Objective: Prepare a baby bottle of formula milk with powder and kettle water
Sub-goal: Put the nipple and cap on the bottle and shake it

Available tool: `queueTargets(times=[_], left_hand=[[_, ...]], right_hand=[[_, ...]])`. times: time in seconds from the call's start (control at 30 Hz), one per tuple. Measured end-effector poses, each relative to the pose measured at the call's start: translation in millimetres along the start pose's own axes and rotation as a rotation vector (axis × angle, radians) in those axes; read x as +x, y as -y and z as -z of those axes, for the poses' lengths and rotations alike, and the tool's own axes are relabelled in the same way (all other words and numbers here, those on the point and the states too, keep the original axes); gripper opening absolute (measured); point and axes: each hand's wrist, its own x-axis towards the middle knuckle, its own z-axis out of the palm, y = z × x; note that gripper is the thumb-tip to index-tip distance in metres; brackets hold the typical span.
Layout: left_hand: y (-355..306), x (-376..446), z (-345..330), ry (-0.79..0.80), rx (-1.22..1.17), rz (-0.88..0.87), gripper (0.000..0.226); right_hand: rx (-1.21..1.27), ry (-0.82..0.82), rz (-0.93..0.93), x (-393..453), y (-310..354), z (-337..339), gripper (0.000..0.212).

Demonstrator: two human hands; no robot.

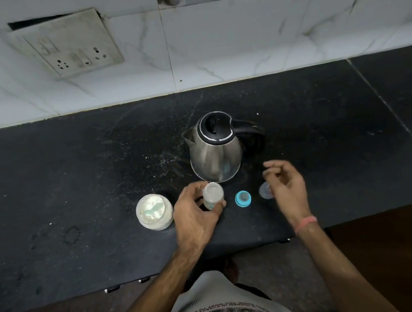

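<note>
A small clear baby bottle (213, 194) stands upright and uncapped on the black counter (72, 186), with my left hand (194, 215) wrapped around it. To its right lies the blue ring with the teat (243, 198). Farther right a clear cap (265, 190) rests on the counter, partly hidden by my right hand (286, 184), which hovers just above it with loosely curled fingers and holds nothing. A steel kettle (214, 149) with a black lid and handle stands behind the bottle. An open jar of white powder (154, 211) with a scoop inside sits left of the bottle.
A marble-tiled wall with a socket plate (67, 45) rises behind the counter. The counter's front edge (213, 257) runs just below my forearms, with dark floor beneath. White specks are scattered left of the kettle.
</note>
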Motion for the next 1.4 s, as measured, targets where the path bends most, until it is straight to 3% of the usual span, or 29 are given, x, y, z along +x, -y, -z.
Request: queueTargets(times=[0.17, 0.27, 0.37, 0.53, 0.73, 1.0, 1.4], left_hand=[[6, -12, -14, 0.062, 0.05, -0.006, 0.052], [10, -19, -21, 0.072, 0.046, -0.008, 0.053], [12, -23, -29, 0.069, 0.034, 0.005, 0.052], [15, -25, -38, 0.05, 0.019, -0.008, 0.055], [15, -22, -37, 0.02, 0.025, -0.026, 0.058], [12, -22, -38, 0.019, 0.04, -0.076, 0.046], [1, -19, -38, -0.015, -0.146, -0.111, 0.059]], right_hand=[[-0.579, 0.266, 0.085, -26, -24, -18, 0.051], [-0.805, 0.387, 0.127, -33, -34, -27, 0.073], [-0.892, 0.39, 0.193, -32, -38, -30, 0.07], [-0.827, 0.306, 0.23, -34, -34, -27, 0.053], [-0.541, 0.101, 0.243, -38, -11, -15, 0.054], [-0.395, 0.455, 0.335, -43, 16, -18, 0.05], [-0.396, 0.542, 0.31, -25, 27, -15, 0.055]])
